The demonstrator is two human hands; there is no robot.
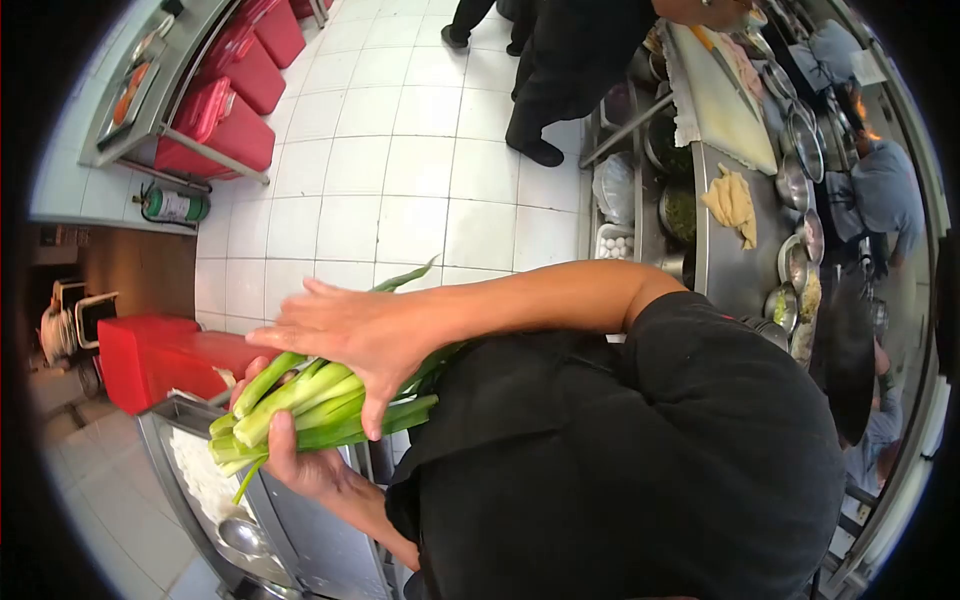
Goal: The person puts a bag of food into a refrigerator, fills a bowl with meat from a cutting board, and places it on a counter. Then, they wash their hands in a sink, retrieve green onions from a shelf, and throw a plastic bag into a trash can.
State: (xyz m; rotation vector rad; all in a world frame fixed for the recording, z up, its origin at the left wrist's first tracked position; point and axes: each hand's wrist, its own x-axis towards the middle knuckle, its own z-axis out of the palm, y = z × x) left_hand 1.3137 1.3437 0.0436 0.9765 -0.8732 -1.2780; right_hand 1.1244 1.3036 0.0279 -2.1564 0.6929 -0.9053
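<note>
A bunch of green onions (pixel 300 405), with thick pale stalks and darker green leaves, lies across my hands in front of my black top. My left hand (pixel 300 465) is wrapped round the bunch from below near the cut ends, its thumb pressed on the stalks. My right hand (pixel 350 335) lies over the top of the bunch, fingers stretched out and slightly blurred, thumb apart and hanging down over the leaves. Part of the leaves is hidden behind my right wrist. One leaf tip (pixel 410 277) sticks out beyond my forearm.
Below my left hand stands a metal container (pixel 205 470) with white contents and a metal bowl (pixel 243 537). A red bin (pixel 155 360) is beyond it. To the right runs a steel counter (pixel 740 240) with a yellow cloth (pixel 732 205) and several bowls. Another person (pixel 580 70) stands on the tiles.
</note>
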